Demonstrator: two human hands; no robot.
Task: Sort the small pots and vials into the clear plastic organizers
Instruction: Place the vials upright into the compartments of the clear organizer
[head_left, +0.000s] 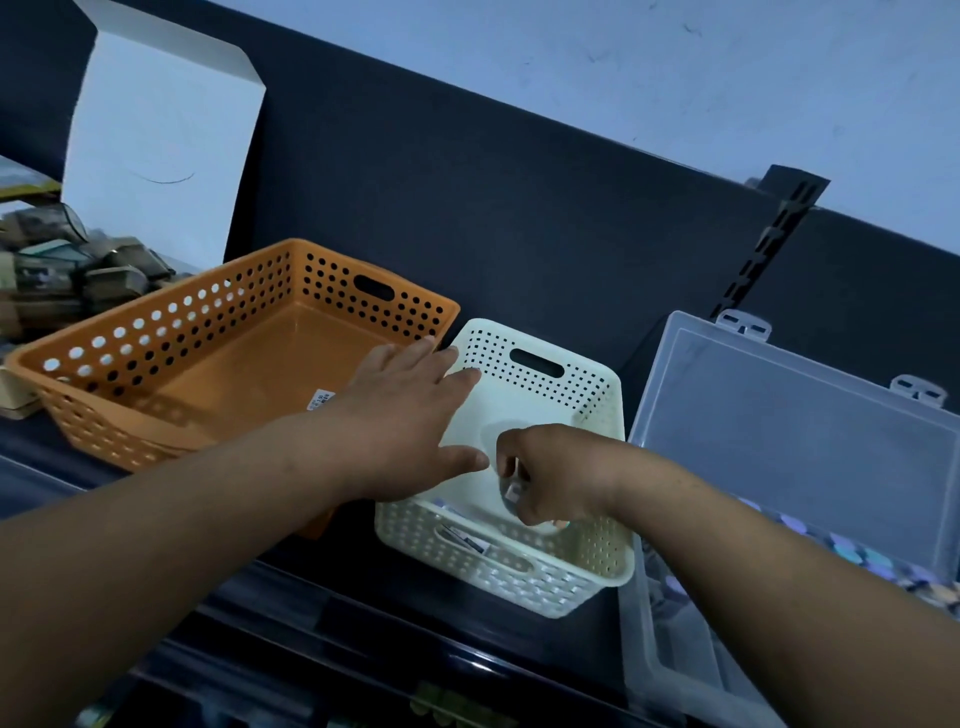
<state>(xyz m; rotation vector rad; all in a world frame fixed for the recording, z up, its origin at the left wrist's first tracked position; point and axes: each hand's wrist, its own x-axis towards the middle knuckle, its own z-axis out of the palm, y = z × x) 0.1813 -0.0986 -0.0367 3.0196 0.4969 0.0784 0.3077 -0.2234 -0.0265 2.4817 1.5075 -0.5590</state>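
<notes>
A cream perforated basket (587, 571) stands on the dark shelf in the middle. My left hand (410, 415) reaches over its left rim with straight, spread fingers, the fingertips at the far wall. My right hand (545, 478) is inside the basket, its fingers curled round a small pale vial (511, 488). A few more small items (467, 538) lie at the basket's near wall, partly hidden. At the right stands a clear plastic organizer (649, 649) with its lid (795, 441) raised; several small pots with pale round caps (857, 553) sit inside it.
An empty orange perforated basket (156, 415) stands at the left, touching the cream one. Behind it are a white open carton flap (161, 140) and a heap of small brown boxes (67, 280). A dark back panel (519, 208) closes the shelf.
</notes>
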